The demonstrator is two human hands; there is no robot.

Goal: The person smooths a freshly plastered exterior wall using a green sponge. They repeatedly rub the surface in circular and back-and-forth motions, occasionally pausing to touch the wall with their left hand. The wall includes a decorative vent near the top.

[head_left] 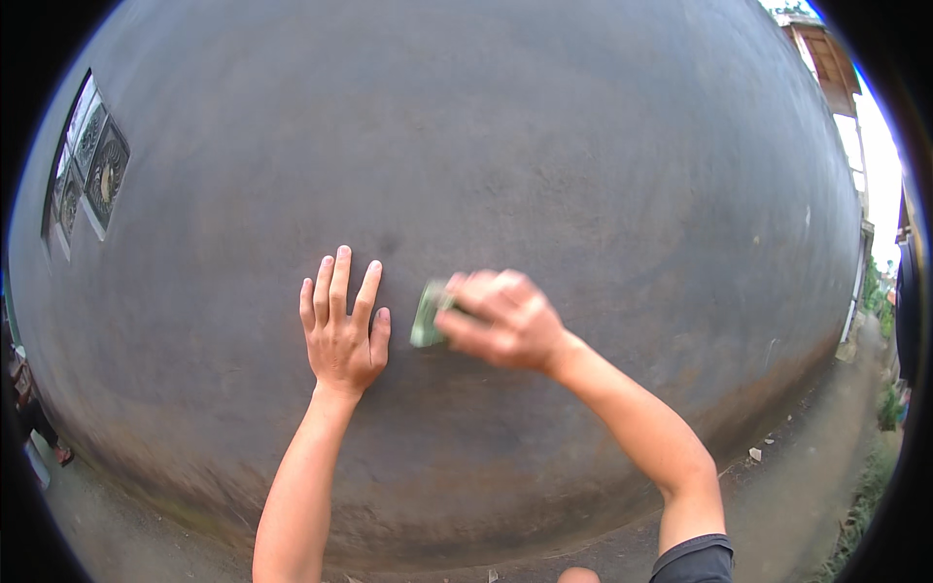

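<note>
Nearest, a dark sleeve crossed the right arm at the lower edge. Beyond it the right hand, blurred, had its fingers curled around a pale green block, gripping it from the right side. The block was just to the right of the left hand, at or very near the wall; the blur hid whether its face touched. It was probably light, perhaps a stiff-backed pad or a firm sponge, unlikely to break or slip from dry fingers; its back or side edges seemed the best hold, leaving the face toward the wall free. The left hand lay against the wall, fingers spread and grasping nothing. Farther off were a window at left, a path at right, and a wooden structure beyond.
</note>
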